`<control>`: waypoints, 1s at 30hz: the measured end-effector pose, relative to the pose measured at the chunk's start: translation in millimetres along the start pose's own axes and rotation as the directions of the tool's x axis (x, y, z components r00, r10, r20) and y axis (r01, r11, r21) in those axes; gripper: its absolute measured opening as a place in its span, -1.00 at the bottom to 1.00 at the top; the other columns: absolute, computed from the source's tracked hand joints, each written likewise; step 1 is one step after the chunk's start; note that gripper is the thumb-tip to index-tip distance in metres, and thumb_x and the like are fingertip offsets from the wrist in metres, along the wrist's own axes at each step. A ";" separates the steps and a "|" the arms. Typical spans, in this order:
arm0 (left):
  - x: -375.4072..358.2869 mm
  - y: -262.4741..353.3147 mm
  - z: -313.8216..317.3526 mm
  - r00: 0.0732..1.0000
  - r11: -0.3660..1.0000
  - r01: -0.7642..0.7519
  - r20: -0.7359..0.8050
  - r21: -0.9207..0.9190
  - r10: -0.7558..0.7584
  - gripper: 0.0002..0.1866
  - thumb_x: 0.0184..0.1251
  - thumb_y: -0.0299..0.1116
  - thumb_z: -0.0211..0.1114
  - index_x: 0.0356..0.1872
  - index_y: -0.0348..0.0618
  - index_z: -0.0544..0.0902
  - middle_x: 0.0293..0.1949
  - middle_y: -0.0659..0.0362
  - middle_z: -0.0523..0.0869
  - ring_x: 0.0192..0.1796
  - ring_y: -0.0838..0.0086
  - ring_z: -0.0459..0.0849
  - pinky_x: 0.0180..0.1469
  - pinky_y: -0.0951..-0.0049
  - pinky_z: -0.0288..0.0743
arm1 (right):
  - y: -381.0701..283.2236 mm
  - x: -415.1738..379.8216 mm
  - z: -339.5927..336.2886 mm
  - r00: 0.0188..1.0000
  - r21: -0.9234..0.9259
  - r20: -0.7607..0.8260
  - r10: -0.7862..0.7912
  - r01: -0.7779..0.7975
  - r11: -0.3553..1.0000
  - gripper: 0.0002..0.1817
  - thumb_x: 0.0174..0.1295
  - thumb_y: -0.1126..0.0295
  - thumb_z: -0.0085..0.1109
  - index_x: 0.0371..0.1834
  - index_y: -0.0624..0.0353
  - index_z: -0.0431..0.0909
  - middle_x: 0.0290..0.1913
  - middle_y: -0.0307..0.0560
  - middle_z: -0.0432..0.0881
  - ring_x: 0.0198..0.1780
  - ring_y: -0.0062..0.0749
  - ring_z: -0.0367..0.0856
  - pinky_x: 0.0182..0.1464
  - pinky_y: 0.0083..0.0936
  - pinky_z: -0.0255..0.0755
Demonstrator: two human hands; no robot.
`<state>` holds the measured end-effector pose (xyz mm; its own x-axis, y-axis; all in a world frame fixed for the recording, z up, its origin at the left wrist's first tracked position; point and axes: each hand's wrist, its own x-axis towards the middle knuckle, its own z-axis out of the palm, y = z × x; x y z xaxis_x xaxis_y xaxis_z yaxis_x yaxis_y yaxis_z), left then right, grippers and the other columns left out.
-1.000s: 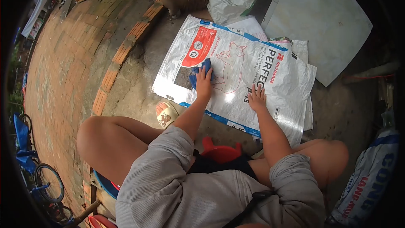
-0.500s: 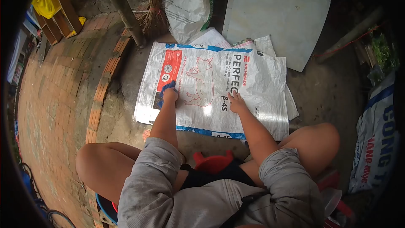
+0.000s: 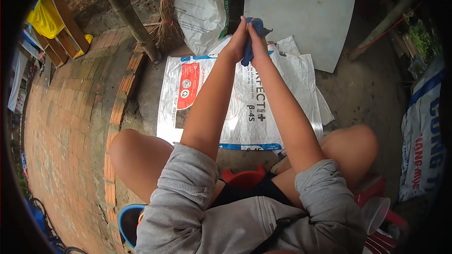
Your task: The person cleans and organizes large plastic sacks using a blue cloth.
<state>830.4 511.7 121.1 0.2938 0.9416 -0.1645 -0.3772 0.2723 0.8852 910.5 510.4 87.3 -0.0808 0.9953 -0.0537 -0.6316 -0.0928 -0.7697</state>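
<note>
Both hands are raised over the far edge of a flat white printed sack point(image 3: 292, 84), palms facing each other. Between them is a crumpled blue cloth point(image 3: 254, 24). My left hand point(image 3: 237, 41) presses on it from the left, its fingers straight and pointing away from me. My right hand point(image 3: 257, 43) presses from the right, also with fingers extended. Part of the cloth sticks out past the right fingertips, and some hangs below between the palms. The sack lies on the ground in front of my legs.
A straw broom point(image 3: 167, 21) and a bamboo pole point(image 3: 127, 14) stand at the upper left. A large grey board point(image 3: 301, 14) lies behind the sack. A filled sack point(image 3: 423, 136) is at the right. Between my legs is a red plastic stool point(image 3: 245, 178).
Both hands have left the sack's surface and come together farther away, with the blue cloth now between them. My right hand was touching the sack with nothing in it. The view has shifted slightly.
</note>
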 end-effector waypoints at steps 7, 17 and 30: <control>30.2 -132.1 -130.5 0.841 0.528 0.119 -0.369 0.841 0.397 -0.28 0.48 0.23 -0.22 0.53 0.08 0.13 0.55 -0.15 -0.04 0.57 -0.13 -0.12 0.54 0.03 -0.17 | 48.4 11.9 -76.3 0.840 -0.818 0.005 -0.543 0.316 0.480 -0.38 0.08 0.38 0.31 0.29 0.14 0.43 0.25 0.20 0.48 0.22 0.10 0.50 0.19 -0.27 0.44; -112.4 -268.4 -183.1 0.758 -0.292 0.612 -0.650 0.735 -0.046 -0.30 0.48 0.19 -0.26 0.57 0.41 -0.18 0.60 0.11 -0.33 0.61 0.09 -0.41 0.33 -0.58 -0.46 | 214.5 -46.3 -214.4 0.687 -0.654 0.680 0.256 0.726 -0.213 -0.87 0.17 0.43 0.13 -0.24 0.13 0.60 0.52 -0.19 0.19 0.55 -0.06 0.08 0.47 -0.06 0.12; -93.1 -252.6 -174.1 0.656 -0.415 0.610 -0.724 0.676 -0.215 -0.30 0.50 0.18 -0.36 0.56 0.38 -0.30 0.59 0.12 -0.45 0.60 0.09 -0.50 0.36 -0.54 -0.34 | 83.3 30.9 -412.5 0.930 -0.929 -0.171 -0.326 -0.263 -0.261 -0.33 0.14 0.52 0.15 0.41 0.16 0.29 0.52 0.13 0.12 0.51 0.25 0.06 0.50 -0.08 0.05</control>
<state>745.5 389.8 -163.0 -0.3618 0.7026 -0.6128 0.9289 0.3272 -0.1734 1173.4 545.1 -240.9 0.2628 0.9604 0.0920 0.9025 -0.2110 -0.3754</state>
